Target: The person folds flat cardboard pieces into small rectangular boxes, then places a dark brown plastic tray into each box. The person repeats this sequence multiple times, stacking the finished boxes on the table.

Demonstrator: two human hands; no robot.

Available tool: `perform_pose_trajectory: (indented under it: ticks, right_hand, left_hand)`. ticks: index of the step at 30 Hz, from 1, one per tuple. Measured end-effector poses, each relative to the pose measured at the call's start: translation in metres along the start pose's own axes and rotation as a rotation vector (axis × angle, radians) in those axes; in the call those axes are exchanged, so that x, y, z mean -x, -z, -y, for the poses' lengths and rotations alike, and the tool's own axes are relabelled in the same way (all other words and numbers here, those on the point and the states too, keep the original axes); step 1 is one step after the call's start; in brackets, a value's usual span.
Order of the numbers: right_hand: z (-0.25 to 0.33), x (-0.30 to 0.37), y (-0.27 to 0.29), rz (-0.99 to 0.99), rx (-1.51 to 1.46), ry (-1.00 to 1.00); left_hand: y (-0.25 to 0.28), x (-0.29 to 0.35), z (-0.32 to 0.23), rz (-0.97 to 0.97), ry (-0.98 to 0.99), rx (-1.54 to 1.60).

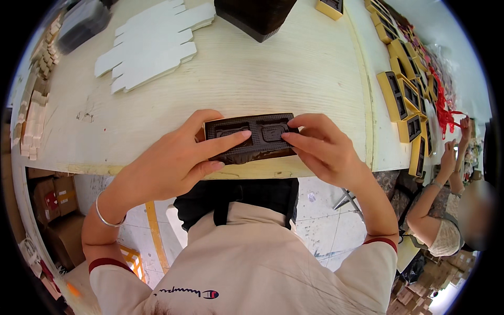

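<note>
A dark brown plastic tray (255,135) with two moulded hollows lies near the table's front edge, between my hands. It seems to sit in a narrow box whose thin pale rim shows along the far side. My left hand (181,149) grips the left end; its index finger stretches across the left hollow and its thumb rests at the near side. With thumb and fingers, my right hand (328,147) holds the right end, fingertips on the tray's top by the right hollow. The near side of the tray looks shiny and crumpled, and its underside is hidden.
Flat white box blanks (152,44) lie at the far left. A stack of dark trays (254,16) stands at the back. Several gold boxes with dark inserts (394,97) line the right side. Beyond them another person (441,210) has raised arms near red ribbon (445,110).
</note>
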State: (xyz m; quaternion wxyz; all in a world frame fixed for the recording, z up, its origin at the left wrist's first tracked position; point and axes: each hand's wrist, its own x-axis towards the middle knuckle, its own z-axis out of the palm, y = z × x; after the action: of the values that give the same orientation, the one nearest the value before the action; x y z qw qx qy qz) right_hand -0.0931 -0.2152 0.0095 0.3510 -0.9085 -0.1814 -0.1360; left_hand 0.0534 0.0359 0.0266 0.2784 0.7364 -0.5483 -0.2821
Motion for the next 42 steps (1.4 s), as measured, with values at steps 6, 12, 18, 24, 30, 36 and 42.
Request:
perform_pose_trajectory:
  ticks: [6,12,18,24,30,36,42]
  right_hand:
    - [0.008,0.000,-0.004,0.026,0.368,0.178]
    - [0.009,-0.012,0.009,0.152,0.314,0.096]
    - [0.015,-0.015,0.011,0.217,0.350,0.001]
    - [0.011,-0.010,0.011,0.135,0.411,0.135]
    - [0.015,-0.010,-0.001,0.153,0.438,0.123]
    - [0.003,-0.003,-0.005,0.011,0.113,-0.005]
    - [0.014,-0.009,-0.011,0.081,0.430,0.049]
  left_hand:
    - [-0.011,-0.001,0.000,-0.120,-0.042,0.028]
    - [-0.004,-0.007,-0.004,-0.169,-0.185,-0.366]
    - [-0.006,-0.006,-0.003,-0.182,-0.159,-0.357]
    - [-0.004,-0.005,0.018,-0.200,-0.345,-0.390]
    - [-0.002,-0.008,0.017,-0.179,-0.224,-0.067]
    - [0.000,-0.006,0.006,-0.107,0.145,0.409]
    - [0.009,-0.017,-0.010,-0.015,0.179,0.160]
